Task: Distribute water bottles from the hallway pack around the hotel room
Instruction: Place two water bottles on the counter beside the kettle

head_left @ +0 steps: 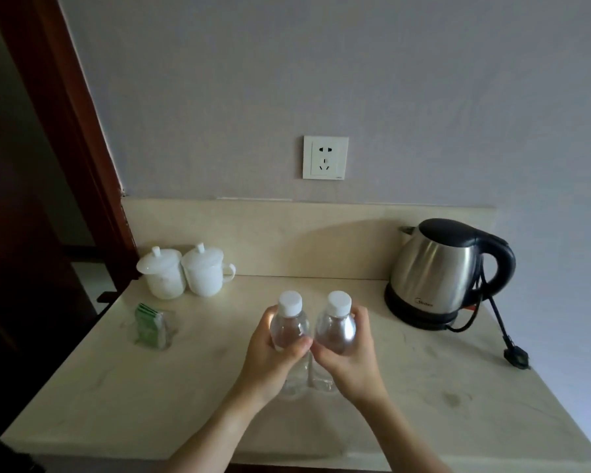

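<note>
Two clear water bottles with white caps stand upright side by side on the cream stone counter (123, 387), near its middle. My left hand (270, 356) grips the left bottle (289, 326) around its body. My right hand (350, 353) grips the right bottle (336, 324) the same way. The bottles almost touch each other. Their lower halves are partly hidden behind my hands, and their bases appear to rest on the counter.
Two white lidded cups (185, 273) stand at the back left, with a clear holder of green tea sachets (149, 327) in front of them. A steel electric kettle (439, 273) sits at the back right, its cord and plug (516, 358) trailing along the right edge. A wall socket (325, 158) is above.
</note>
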A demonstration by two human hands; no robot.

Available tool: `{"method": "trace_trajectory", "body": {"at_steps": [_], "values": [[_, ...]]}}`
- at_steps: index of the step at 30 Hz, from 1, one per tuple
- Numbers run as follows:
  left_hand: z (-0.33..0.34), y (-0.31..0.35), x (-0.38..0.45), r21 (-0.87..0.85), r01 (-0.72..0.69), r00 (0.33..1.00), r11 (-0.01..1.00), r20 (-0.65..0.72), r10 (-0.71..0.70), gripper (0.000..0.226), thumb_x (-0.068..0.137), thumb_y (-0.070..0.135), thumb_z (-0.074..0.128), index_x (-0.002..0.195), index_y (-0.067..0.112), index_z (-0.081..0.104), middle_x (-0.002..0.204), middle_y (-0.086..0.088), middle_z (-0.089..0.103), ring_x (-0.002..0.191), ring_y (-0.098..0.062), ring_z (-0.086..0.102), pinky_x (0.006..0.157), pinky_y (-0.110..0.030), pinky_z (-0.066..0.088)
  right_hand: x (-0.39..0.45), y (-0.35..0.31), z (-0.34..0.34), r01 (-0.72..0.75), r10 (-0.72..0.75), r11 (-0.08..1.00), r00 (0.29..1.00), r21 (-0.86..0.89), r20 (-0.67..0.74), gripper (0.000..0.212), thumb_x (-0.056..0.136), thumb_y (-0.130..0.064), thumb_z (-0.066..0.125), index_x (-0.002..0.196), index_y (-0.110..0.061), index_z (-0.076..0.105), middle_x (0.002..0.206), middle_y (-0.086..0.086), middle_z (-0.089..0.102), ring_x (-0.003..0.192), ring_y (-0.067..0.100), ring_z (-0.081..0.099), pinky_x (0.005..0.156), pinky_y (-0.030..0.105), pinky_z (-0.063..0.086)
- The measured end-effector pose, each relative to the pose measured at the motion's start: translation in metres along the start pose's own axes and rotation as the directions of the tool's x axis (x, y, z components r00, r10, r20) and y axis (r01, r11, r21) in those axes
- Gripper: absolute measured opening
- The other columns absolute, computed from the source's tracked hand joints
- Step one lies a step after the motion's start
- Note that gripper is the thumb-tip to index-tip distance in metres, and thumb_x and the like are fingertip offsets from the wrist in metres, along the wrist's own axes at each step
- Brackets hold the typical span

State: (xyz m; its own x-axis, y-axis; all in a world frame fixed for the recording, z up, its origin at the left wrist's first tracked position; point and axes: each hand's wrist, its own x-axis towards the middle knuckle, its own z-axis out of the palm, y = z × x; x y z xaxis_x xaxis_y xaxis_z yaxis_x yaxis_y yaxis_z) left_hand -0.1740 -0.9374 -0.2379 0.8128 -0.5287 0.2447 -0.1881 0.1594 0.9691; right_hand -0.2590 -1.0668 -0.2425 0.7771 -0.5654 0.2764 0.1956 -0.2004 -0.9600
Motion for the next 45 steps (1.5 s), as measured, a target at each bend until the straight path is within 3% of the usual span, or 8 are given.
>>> {"method": "trace_trajectory", "body": {"at_steps": [5, 12, 19, 26, 30, 35, 41, 45], "values": [[-0.016, -0.032, -0.013, 0.188, 0.035, 0.992, 0.981, 0.113, -0.057, 0.059, 0.067, 0.027, 0.080, 0.119, 0.025, 0.053, 0.093, 0.014, 0.072, 0.085, -0.003, 0.067, 0.078, -0.022, 0.051, -0.018, 0.020, -0.013, -0.136, 0.152, 0.980, 0.982, -0.144, 0.110, 0.049, 0.070, -0.014, 0.088, 0.112, -0.023, 0.064, 0.100, -0.009, 0.077, 0.096, 0.008, 0.073, 0.078, 0.020, 0.055], [-0.028, -0.054, 0.019, 0.332, 0.066, 0.984, 0.941, 0.136, -0.117, 0.041, 0.064, 0.011, 0.090, 0.090, 0.035, 0.069, 0.082, 0.013, 0.076, 0.078, -0.004, 0.072, 0.075, -0.026, 0.056, 0.013, 0.030, -0.020, -0.225, 0.263, 0.920, 0.962, -0.320, 0.079, 0.036, 0.063, -0.031, 0.089, 0.094, -0.022, 0.073, 0.089, -0.013, 0.078, 0.086, 0.002, 0.073, 0.077, 0.032, 0.059], [-0.012, -0.072, 0.131, 0.343, 0.109, 0.978, 0.933, 0.131, -0.163, 0.040, 0.064, 0.034, 0.084, 0.099, 0.037, 0.064, 0.099, 0.006, 0.078, 0.094, -0.014, 0.074, 0.091, -0.047, 0.056, 0.112, 0.052, -0.008, -0.284, 0.291, 0.900, 0.956, -0.332, -0.031, 0.038, 0.062, -0.029, 0.090, 0.094, -0.027, 0.071, 0.089, -0.019, 0.077, 0.084, -0.004, 0.072, 0.080, 0.031, 0.058], [-0.004, -0.089, 0.174, 0.363, 0.110, 0.989, 0.925, 0.050, -0.138, 0.034, 0.070, 0.027, 0.085, 0.085, 0.033, 0.055, 0.068, 0.028, 0.065, 0.064, 0.009, 0.060, 0.070, -0.023, 0.049, 0.161, 0.068, 0.000, -0.256, 0.237, 0.881, 0.967, -0.398, -0.096, 0.035, 0.068, -0.030, 0.086, 0.090, -0.036, 0.060, 0.082, -0.014, 0.070, 0.079, 0.002, 0.066, 0.063, 0.020, 0.047], [-0.014, -0.096, 0.167, 0.422, 0.097, 0.981, 0.902, 0.112, -0.158, 0.041, 0.070, 0.034, 0.079, 0.107, 0.034, 0.060, 0.100, 0.014, 0.074, 0.096, -0.003, 0.069, 0.090, -0.036, 0.055, 0.158, 0.072, -0.007, -0.226, 0.230, 0.864, 0.972, -0.451, -0.047, 0.038, 0.069, -0.030, 0.081, 0.096, -0.038, 0.056, 0.088, -0.017, 0.070, 0.082, 0.001, 0.065, 0.067, 0.024, 0.049], [-0.014, -0.094, 0.164, 0.485, 0.081, 0.991, 0.871, 0.056, -0.123, 0.038, 0.071, 0.029, 0.083, 0.103, 0.032, 0.063, 0.095, 0.020, 0.073, 0.091, 0.017, 0.062, 0.074, -0.005, 0.042, 0.154, 0.078, -0.010, -0.247, 0.221, 0.878, 0.969, -0.410, -0.111, 0.042, 0.064, -0.031, 0.082, 0.099, -0.040, 0.061, 0.090, -0.018, 0.074, 0.085, -0.003, 0.069, 0.071, 0.023, 0.054], [-0.006, -0.103, 0.182, 0.489, 0.134, 0.991, 0.862, -0.089, -0.104, 0.054, 0.051, 0.052, 0.084, 0.097, 0.048, 0.056, 0.090, 0.021, 0.073, 0.084, 0.007, 0.067, 0.079, -0.029, 0.056, 0.165, 0.081, 0.008, -0.283, 0.173, 0.877, 0.940, -0.389, -0.294, 0.053, 0.059, -0.051, 0.082, 0.097, -0.034, 0.049, 0.094, -0.014, 0.065, 0.085, 0.003, 0.064, 0.072, 0.031, 0.054], [-0.004, -0.107, 0.187, 0.493, 0.125, 0.991, 0.861, -0.102, -0.085, 0.049, 0.051, 0.051, 0.084, 0.090, 0.038, 0.058, 0.086, 0.017, 0.073, 0.080, 0.004, 0.067, 0.076, -0.034, 0.057, 0.166, 0.088, 0.003, -0.195, 0.106, 0.885, 0.969, -0.423, -0.225, 0.030, 0.070, -0.027, 0.078, 0.093, -0.034, 0.058, 0.086, -0.012, 0.071, 0.079, -0.004, 0.066, 0.066, 0.025, 0.050]]}}
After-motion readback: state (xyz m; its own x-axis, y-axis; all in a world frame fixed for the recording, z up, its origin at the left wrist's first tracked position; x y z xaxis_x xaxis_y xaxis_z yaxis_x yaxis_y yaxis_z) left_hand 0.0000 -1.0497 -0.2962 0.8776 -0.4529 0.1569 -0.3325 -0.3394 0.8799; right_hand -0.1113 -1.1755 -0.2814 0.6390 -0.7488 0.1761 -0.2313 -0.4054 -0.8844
